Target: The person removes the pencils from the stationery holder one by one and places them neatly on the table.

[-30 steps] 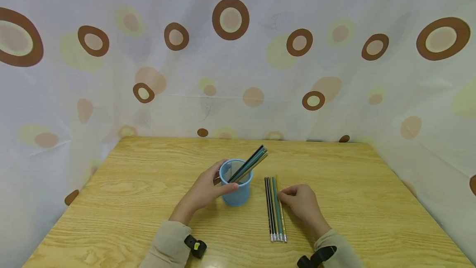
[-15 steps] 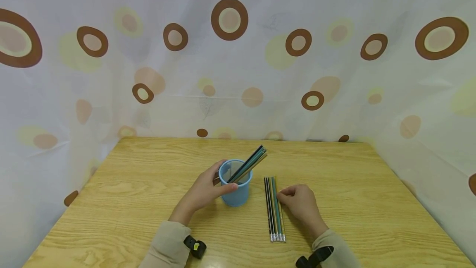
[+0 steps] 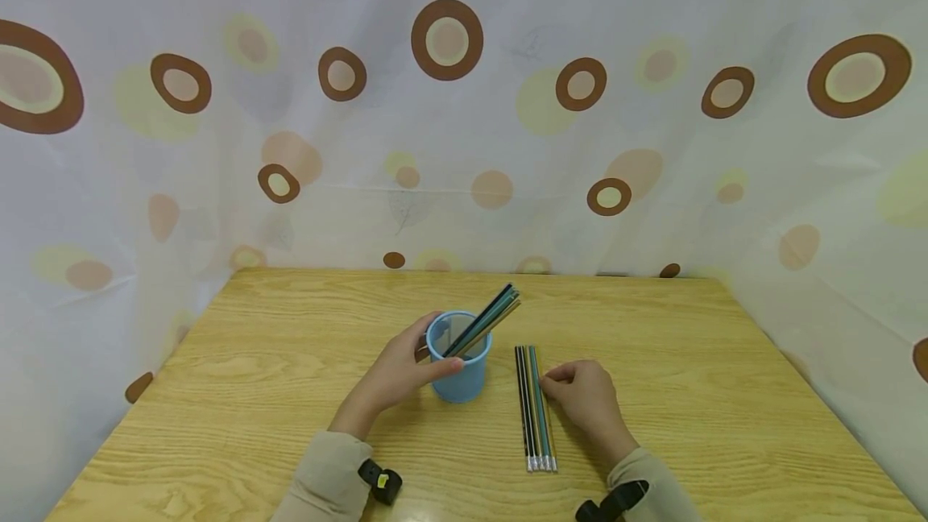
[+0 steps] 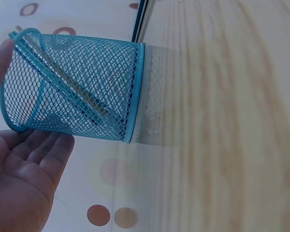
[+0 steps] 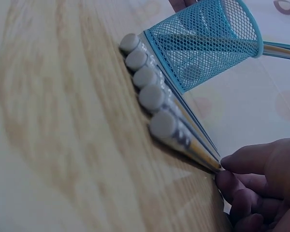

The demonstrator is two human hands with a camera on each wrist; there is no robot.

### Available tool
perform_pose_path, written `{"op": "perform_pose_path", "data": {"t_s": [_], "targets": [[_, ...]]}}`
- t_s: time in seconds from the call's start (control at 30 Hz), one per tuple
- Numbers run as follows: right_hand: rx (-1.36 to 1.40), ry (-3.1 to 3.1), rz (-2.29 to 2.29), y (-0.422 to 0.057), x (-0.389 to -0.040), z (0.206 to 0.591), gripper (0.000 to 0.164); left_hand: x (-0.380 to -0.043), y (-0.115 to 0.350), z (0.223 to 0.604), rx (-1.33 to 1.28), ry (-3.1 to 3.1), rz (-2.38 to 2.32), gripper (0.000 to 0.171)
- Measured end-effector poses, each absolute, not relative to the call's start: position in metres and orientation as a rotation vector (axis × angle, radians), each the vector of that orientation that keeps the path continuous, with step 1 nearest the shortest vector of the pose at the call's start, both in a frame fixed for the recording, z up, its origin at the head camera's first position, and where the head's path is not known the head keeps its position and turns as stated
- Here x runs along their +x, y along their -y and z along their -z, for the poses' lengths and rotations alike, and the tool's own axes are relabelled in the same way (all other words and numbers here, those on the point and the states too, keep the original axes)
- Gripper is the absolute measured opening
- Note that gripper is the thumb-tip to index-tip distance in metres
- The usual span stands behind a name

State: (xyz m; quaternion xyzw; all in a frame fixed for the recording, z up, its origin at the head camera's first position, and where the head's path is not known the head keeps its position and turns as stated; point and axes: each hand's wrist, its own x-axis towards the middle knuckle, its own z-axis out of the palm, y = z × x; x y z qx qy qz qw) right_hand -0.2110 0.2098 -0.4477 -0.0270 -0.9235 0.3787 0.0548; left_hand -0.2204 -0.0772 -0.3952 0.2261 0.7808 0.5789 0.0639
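My left hand (image 3: 395, 369) holds a light blue mesh pencil cup (image 3: 461, 383) at the table's middle, the thumb across its front rim and the other fingers round the far side. Several pencils (image 3: 487, 321), dark, green and tan, lean to the right inside the cup. Beside it lies a neat row of several pencils (image 3: 535, 417), black, yellow and green, their white eraser ends (image 5: 146, 76) toward me. At the row's right edge, my right hand (image 3: 586, 399) pinches the outermost yellow pencil (image 5: 198, 151) between thumb and forefinger. That pencil lies alongside the others.
Everything stands on a wood-grain table (image 3: 290, 329). A pale curtain (image 3: 464, 135) with brown and beige circles hangs behind the table and along both sides. Each wrist wears a black strap (image 3: 380, 480) with a small camera.
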Motion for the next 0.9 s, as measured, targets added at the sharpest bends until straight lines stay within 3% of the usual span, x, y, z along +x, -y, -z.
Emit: {"op": "perform_pose_path", "data": {"t_s": [0.9], "targets": [[-0.213, 2.701, -1.492, -0.2184, -0.2169, 0.4432, 0.020, -0.2188, 0.0768, 0.3923, 0.662, -2.360, -1.731, 0.076]]}}
